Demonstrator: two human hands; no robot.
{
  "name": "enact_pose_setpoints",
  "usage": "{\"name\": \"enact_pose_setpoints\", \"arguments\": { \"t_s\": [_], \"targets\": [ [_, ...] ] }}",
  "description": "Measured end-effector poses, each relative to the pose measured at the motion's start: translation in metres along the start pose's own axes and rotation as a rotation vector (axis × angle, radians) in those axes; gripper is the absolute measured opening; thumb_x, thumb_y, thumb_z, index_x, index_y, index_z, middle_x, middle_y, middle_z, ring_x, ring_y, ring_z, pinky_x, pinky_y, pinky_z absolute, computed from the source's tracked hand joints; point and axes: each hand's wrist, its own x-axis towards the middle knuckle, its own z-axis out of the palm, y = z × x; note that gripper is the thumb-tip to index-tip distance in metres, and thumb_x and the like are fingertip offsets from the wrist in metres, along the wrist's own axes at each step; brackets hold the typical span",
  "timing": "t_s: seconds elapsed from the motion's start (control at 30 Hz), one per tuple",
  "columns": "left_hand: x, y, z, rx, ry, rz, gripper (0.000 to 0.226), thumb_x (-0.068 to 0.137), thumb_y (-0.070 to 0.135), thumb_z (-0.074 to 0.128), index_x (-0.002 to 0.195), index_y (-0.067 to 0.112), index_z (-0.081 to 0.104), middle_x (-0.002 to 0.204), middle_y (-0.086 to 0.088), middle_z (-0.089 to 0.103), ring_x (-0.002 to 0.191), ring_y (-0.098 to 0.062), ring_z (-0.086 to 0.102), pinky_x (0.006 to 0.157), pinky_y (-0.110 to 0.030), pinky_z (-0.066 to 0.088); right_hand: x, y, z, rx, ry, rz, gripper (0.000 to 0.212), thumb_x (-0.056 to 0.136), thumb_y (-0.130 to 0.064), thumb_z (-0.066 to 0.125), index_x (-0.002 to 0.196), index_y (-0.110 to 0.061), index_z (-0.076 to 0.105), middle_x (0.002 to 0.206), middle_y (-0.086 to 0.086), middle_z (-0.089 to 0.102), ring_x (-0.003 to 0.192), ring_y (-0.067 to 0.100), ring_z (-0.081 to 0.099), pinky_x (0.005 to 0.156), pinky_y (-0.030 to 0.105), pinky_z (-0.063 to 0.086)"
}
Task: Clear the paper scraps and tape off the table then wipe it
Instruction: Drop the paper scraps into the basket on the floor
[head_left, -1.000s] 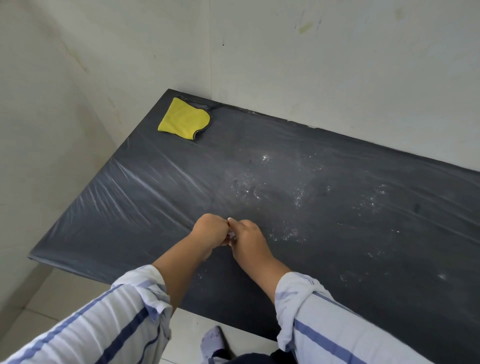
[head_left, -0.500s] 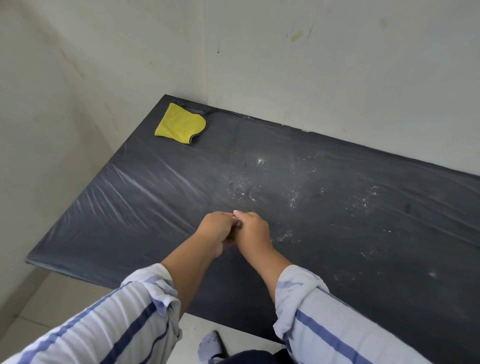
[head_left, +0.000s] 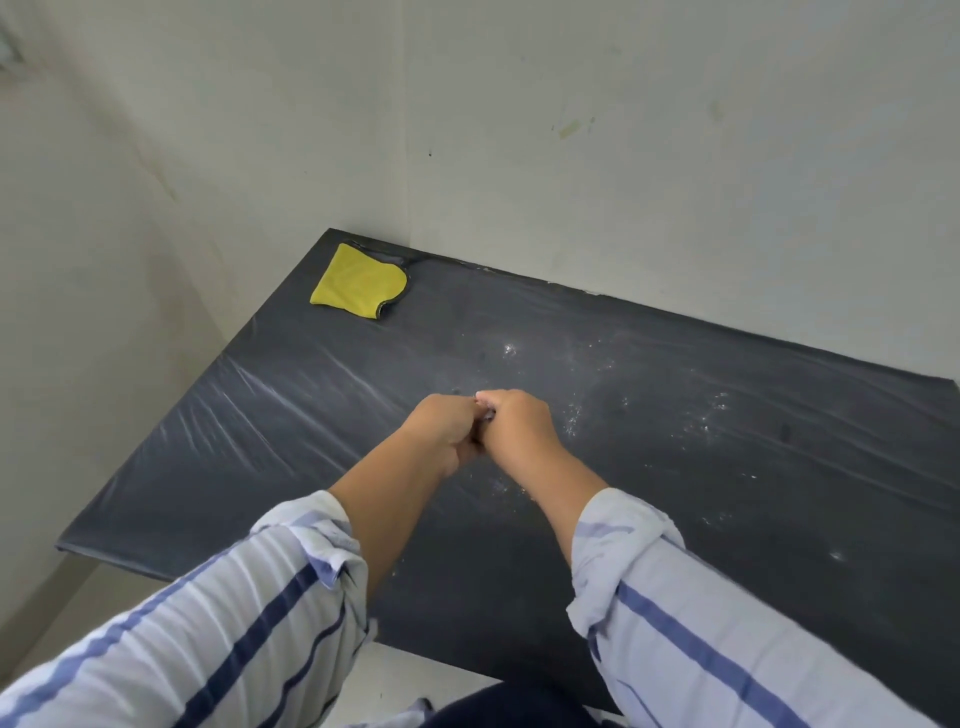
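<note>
My left hand (head_left: 448, 427) and my right hand (head_left: 517, 423) are pressed together over the middle of the black table (head_left: 270, 415), both with fingers curled. A small pale scrap (head_left: 487, 414) shows in the gap between them; most of it is hidden, and which hand holds it is unclear. Tiny white paper specks (head_left: 571, 421) are scattered on the tabletop to the right of my hands. A yellow cloth (head_left: 359, 280) lies flat in the far left corner of the table, well away from both hands.
The table stands in a corner, with pale walls (head_left: 623, 156) along its back and left sides. Its left edge and near edge border pale floor (head_left: 119, 587). The black surface is covered by wrinkled film.
My joined hands have shifted slightly forward across the table, staying pressed together. The view has tilted upward, showing more wall. The cloth has not moved.
</note>
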Motion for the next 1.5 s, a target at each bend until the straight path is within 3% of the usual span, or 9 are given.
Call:
{"name": "enact_pose_setpoints", "arguments": {
  "t_s": [0.1, 0.37, 0.5, 0.7, 0.87, 0.97, 1.23, 1.37, 1.5],
  "targets": [
    [0.002, -0.01, -0.002, 0.065, 0.017, -0.028, 0.019, 0.093, -0.001, 0.047, 0.079, 0.001, 0.06, 0.089, -0.015, 0.064, 0.078, -0.022, 0.06, 0.067, -0.036, 0.051, -0.007, 0.006, 0.01, 0.088, 0.001, 0.05, 0.015, 0.082, -0.011, 0.051, 0.085, -0.013, 0.066, 0.091, 0.007, 0.061, 0.079, 0.019, 0.051, 0.07, 0.026, 0.04],
    [0.006, -0.038, 0.018, 0.265, 0.039, -0.08, 0.009, 0.086, 0.0, 0.055, 0.086, -0.004, 0.063, 0.104, -0.026, 0.066, 0.098, -0.036, 0.064, 0.089, -0.05, 0.052, -0.024, 0.041, 0.025, 0.163, 0.047, 0.157, 0.02, 0.073, -0.009, 0.05, 0.055, -0.017, 0.049, 0.08, 0.001, 0.053, 0.069, 0.019, 0.041, 0.056, 0.024, 0.034],
    [0.001, -0.048, 0.046, 0.331, -0.015, -0.075, 0.013, 0.086, -0.001, 0.054, 0.094, -0.006, 0.063, 0.103, -0.028, 0.066, 0.085, -0.032, 0.061, 0.087, -0.046, 0.051, -0.033, 0.065, 0.016, 0.46, 0.107, 0.33, 0.019, 0.077, -0.01, 0.051, 0.086, -0.006, 0.068, 0.09, 0.007, 0.062, 0.066, 0.014, 0.048, 0.046, 0.017, 0.039],
    [-0.013, -0.063, 0.107, 0.454, -0.091, -0.006, 0.013, 0.089, 0.001, 0.052, 0.078, 0.0, 0.059, 0.083, -0.017, 0.063, 0.075, -0.027, 0.059, 0.072, -0.038, 0.052, -0.07, 0.114, -0.021, 0.356, 0.261, 0.187, 0.027, 0.081, -0.005, 0.052, 0.1, -0.012, 0.07, 0.103, 0.009, 0.063, 0.094, 0.026, 0.059, 0.076, 0.024, 0.046],
    [-0.039, -0.096, 0.184, 0.501, -0.179, -0.001, 0.022, 0.091, 0.0, 0.047, 0.071, 0.001, 0.058, 0.082, -0.017, 0.062, 0.087, -0.03, 0.059, 0.086, -0.039, 0.049, -0.106, 0.181, -0.056, 0.555, 0.395, 0.327, 0.021, 0.084, -0.006, 0.053, 0.097, -0.005, 0.07, 0.097, 0.009, 0.063, 0.087, 0.024, 0.06, 0.055, 0.004, 0.037],
    [-0.061, -0.13, 0.235, 0.497, -0.206, -0.003, 0.009, 0.086, 0.0, 0.053, 0.084, -0.002, 0.061, 0.094, -0.026, 0.064, 0.082, -0.029, 0.057, 0.074, -0.037, 0.045, -0.141, 0.229, -0.076, 0.612, 0.438, 0.379, 0.02, 0.08, -0.006, 0.054, 0.09, -0.009, 0.071, 0.094, 0.009, 0.066, 0.085, 0.027, 0.061, 0.07, 0.025, 0.05],
    [-0.119, -0.226, 0.366, 0.556, -0.329, 0.012, 0.023, 0.092, -0.001, 0.044, 0.112, -0.004, 0.055, 0.105, -0.015, 0.063, 0.086, -0.026, 0.058, 0.084, -0.04, 0.051, -0.235, 0.363, -0.124, 0.618, 0.526, 0.437, 0.016, 0.08, -0.007, 0.055, 0.088, -0.005, 0.068, 0.09, 0.007, 0.063, 0.076, 0.015, 0.054, 0.064, 0.024, 0.046],
    [-0.135, -0.252, 0.41, 0.602, -0.339, 0.003, 0.021, 0.092, 0.003, 0.047, 0.075, 0.008, 0.056, 0.076, -0.007, 0.058, 0.074, -0.024, 0.058, 0.073, -0.036, 0.052, -0.259, 0.401, -0.142, 0.87, 0.566, 0.529, 0.016, 0.07, -0.015, 0.055, 0.072, -0.01, 0.07, 0.076, 0.005, 0.06, 0.069, 0.024, 0.055, 0.065, 0.034, 0.051],
    [-0.134, -0.272, 0.443, 0.616, -0.309, -0.031, 0.016, 0.091, 0.003, 0.048, 0.087, -0.004, 0.062, 0.095, -0.02, 0.066, 0.096, -0.033, 0.063, 0.085, -0.04, 0.051, -0.269, 0.43, -0.154, 1.259, 0.603, 0.632, 0.015, 0.071, -0.013, 0.055, 0.06, -0.011, 0.063, 0.071, 0.012, 0.06, 0.067, 0.028, 0.054, 0.062, 0.04, 0.045]
  ]
}}
